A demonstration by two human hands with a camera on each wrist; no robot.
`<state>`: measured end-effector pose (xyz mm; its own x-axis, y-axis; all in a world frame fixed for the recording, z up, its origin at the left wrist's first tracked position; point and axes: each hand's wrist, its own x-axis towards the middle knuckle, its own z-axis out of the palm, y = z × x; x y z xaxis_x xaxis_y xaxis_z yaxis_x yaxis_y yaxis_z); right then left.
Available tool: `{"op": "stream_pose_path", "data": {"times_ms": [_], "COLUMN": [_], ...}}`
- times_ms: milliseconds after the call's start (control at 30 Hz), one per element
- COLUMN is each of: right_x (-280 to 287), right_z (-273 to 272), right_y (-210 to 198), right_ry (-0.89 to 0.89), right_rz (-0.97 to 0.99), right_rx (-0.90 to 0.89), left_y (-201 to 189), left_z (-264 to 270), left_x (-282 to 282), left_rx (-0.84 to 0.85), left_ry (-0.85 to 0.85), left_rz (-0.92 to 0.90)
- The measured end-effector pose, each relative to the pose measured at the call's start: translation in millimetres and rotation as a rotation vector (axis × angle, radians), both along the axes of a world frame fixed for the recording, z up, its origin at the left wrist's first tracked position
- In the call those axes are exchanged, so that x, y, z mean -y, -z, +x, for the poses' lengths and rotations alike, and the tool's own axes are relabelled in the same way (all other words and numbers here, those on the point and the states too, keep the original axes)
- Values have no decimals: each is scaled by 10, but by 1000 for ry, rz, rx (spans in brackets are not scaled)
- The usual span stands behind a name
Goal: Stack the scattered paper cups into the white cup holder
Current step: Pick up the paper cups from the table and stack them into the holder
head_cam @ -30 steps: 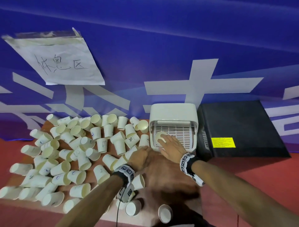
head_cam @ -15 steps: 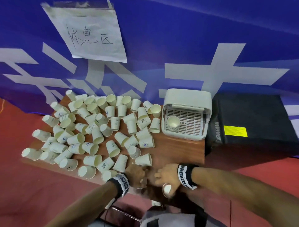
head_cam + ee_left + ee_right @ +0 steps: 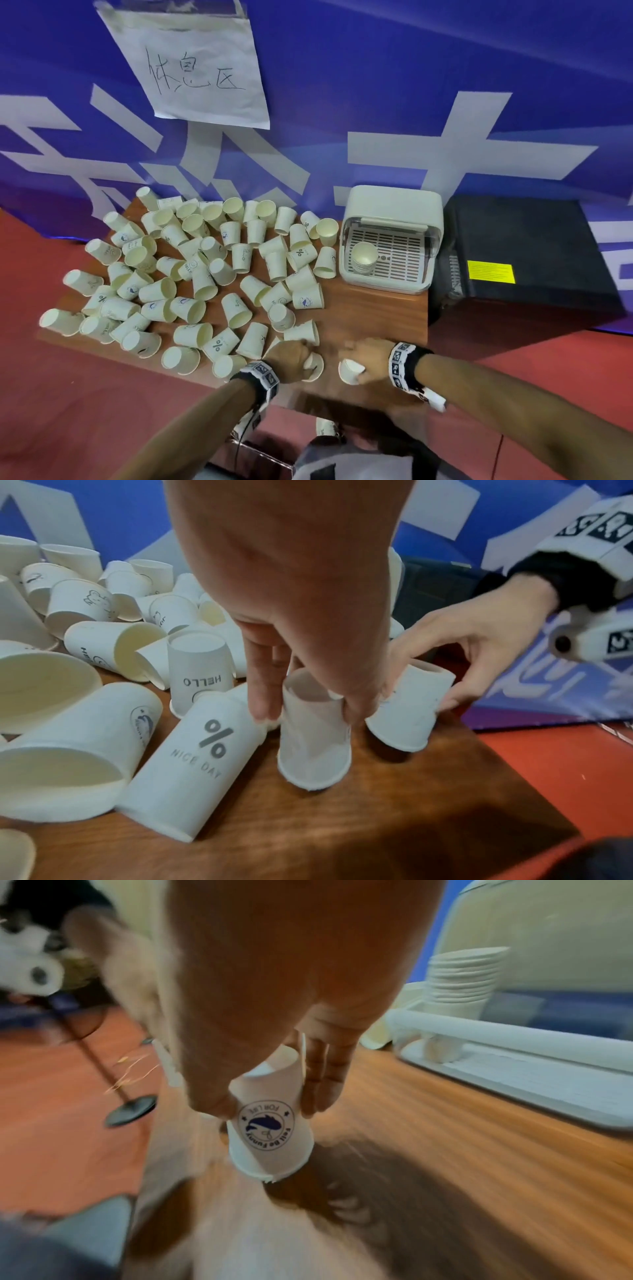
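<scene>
Many white paper cups (image 3: 202, 287) lie scattered over the left of a wooden table (image 3: 373, 315). The white cup holder (image 3: 390, 240) stands at the back right with a stack of cups (image 3: 364, 257) in it. Near the front edge my left hand (image 3: 291, 356) grips an upside-down cup (image 3: 315, 739) from above. My right hand (image 3: 370, 356) holds another upside-down cup (image 3: 270, 1131) with a blue round logo, just to the right of the left one. The two held cups (image 3: 349, 370) are apart.
A black box (image 3: 527, 260) with a yellow label sits right of the holder. A blue banner wall with a paper sign (image 3: 191, 65) rises behind the table. Red floor (image 3: 548, 377) surrounds it. A cup (image 3: 325, 426) lies on the floor below the front edge.
My right hand came back from the holder to the front edge and took hold of a cup. My left hand also closed on a cup there. The view pulled back.
</scene>
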<state>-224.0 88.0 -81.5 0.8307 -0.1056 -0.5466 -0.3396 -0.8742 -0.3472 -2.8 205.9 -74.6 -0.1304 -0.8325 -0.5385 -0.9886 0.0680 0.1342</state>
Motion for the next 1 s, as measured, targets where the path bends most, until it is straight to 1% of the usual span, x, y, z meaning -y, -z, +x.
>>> {"op": "stream_pose_path", "data": {"times_ms": [100,167,233,367,467,633,767,867,933,1000], "right_x": [260,415,533,630,689,783,814,826,822,803], "right_z": [14,-15,-48,-69,-99,-231,-334,-392,-422,-425], "right_y": [-96,-133,-138,-193,-294,-352,-441,-461,-454,-480], "right_ry": [289,472,627,908,1081,1133,1118,1036,1005,1023], "right_rz": [5,23,59,184,242,257,270,243,227,196], "right_rx": [76,112,182,356,446,519,595,542,509,514], "left_y": [-90,-164,-226,-321,-357,-466,-484,-505,-486,-433], "left_z": [-5,-18,-44,-156,-286,-458,-500,-558,-571,-556], "left_x": [221,371,524,799,954,1141,1254,1317,1340,1356], "left_rx": [-106,-209,-307,-481,-565,-603,-560,-543,-527,-489], "left_ry": [-173,-323,-421,-520,-521,-427,-272,-157,-149,-157], "left_rz": [-134,-225,-319,-448,-426,-363,-292,-269,-265,-272]}}
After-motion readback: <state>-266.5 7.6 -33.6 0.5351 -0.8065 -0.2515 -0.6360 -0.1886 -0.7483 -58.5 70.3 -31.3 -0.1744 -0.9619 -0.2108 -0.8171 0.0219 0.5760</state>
